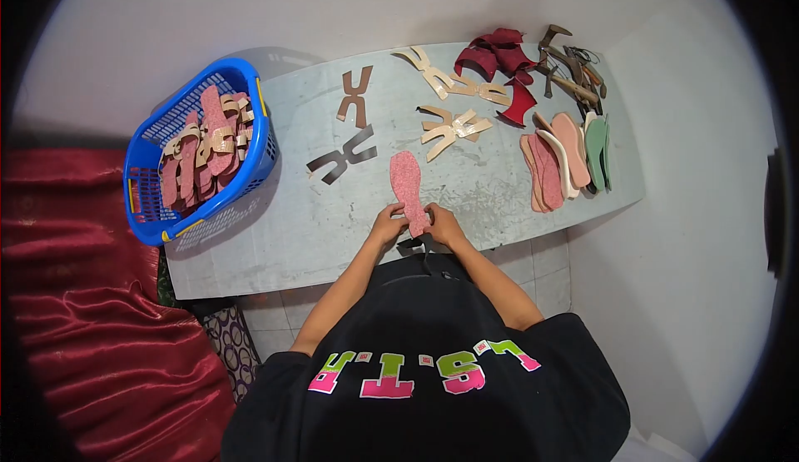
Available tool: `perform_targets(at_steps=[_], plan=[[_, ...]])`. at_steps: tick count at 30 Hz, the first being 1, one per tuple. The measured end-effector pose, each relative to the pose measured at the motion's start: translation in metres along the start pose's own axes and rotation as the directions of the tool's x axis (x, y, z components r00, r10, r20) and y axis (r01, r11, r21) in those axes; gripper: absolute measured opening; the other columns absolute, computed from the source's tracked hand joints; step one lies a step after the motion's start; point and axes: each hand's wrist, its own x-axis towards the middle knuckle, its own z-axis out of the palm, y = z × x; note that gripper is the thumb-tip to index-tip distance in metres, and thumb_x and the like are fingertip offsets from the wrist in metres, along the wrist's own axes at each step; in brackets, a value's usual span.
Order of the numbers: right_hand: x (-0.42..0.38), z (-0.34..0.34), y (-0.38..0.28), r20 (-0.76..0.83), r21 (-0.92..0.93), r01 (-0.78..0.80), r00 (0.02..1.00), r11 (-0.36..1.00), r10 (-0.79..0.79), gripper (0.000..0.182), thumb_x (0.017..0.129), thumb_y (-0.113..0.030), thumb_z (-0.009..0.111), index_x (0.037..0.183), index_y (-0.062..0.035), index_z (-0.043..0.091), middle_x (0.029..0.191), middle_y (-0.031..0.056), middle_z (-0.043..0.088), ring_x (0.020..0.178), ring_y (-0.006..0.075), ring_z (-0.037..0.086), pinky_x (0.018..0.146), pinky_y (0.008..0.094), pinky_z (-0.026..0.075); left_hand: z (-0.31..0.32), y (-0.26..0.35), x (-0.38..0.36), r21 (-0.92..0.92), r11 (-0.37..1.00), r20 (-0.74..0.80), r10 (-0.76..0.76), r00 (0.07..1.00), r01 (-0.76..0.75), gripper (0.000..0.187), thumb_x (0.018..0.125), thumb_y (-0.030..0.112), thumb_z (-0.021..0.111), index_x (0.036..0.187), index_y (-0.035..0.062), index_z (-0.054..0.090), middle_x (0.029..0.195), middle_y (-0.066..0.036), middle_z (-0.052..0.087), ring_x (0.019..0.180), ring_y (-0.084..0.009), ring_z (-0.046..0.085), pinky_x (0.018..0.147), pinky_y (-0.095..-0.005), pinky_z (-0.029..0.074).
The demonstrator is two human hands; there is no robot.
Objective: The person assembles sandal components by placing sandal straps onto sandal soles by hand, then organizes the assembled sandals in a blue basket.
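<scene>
A pink speckled shoe sole (407, 181) lies lengthwise before me, its wide end pointing away. My left hand (388, 224) is closed on its left edge near the narrow end, and my right hand (443, 225) grips the right edge opposite. Just below the hands, a dark strap piece (411, 246) shows at the table's front edge; how it meets the sole is hidden. Left of the sole lie a black X-shaped shoe upper (343, 156) and a brown one (355, 96). Glossy beige uppers (454, 131) lie beyond the sole's far end, to the right.
On the left stands a blue plastic basket (259, 152) full of pink sandals. Several soles in pink, white and green (566, 152) lie at the right of the grey table (291, 237). Dark red uppers (491, 54) and hammers and other tools (574, 75) occupy the back right.
</scene>
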Motion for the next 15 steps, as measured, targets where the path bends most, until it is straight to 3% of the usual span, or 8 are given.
perform_targets(at_steps=[6,8,11,15], plan=[[0.008,-0.006,0.016,0.052,0.004,-0.022,0.998,1.000,0.021,0.051,0.067,-0.013,0.080,0.113,-0.0046,0.060,0.083,0.0143,0.066,0.079,0.0282,0.065,0.072,0.0373,0.051,-0.001,-0.002,0.010,0.103,0.995,0.002,-0.014,1.000,0.013,0.057,0.078,-0.006,0.064,0.132,-0.0043,0.049,0.112,-0.014,0.059,0.069,-0.0135,0.058,0.055,-0.0245,0.046],[0.013,-0.011,0.019,0.079,0.014,-0.020,0.997,1.000,0.019,0.051,0.068,-0.015,0.081,0.113,-0.0051,0.060,0.083,0.0142,0.066,0.079,0.0276,0.065,0.071,0.0372,0.051,0.002,-0.002,0.012,0.086,0.996,0.002,-0.030,1.000,0.029,0.056,0.078,-0.004,0.064,0.132,-0.0041,0.049,0.100,-0.014,0.063,0.066,-0.0136,0.059,0.056,-0.0235,0.047],[0.018,-0.021,0.021,0.113,-0.009,-0.037,0.993,0.999,0.038,0.050,0.067,-0.012,0.078,0.113,-0.0064,0.061,0.082,0.0145,0.066,0.078,0.0266,0.065,0.070,0.0363,0.051,0.005,0.000,0.018,0.153,0.986,0.033,-0.064,0.997,0.058,0.056,0.082,0.000,0.064,0.135,-0.0022,0.045,0.096,-0.012,0.065,0.077,-0.0172,0.064,0.061,-0.0262,0.051],[0.024,-0.042,0.021,0.072,0.043,-0.012,0.997,0.999,0.009,0.044,0.068,-0.006,0.069,0.111,-0.0068,0.061,0.080,0.0154,0.066,0.075,0.0260,0.065,0.068,0.0350,0.051,0.009,-0.009,0.033,0.076,0.995,0.033,-0.059,0.998,0.056,0.054,0.084,0.003,0.065,0.133,-0.0023,0.044,0.089,-0.011,0.065,0.073,-0.0151,0.064,0.058,-0.0251,0.050]])
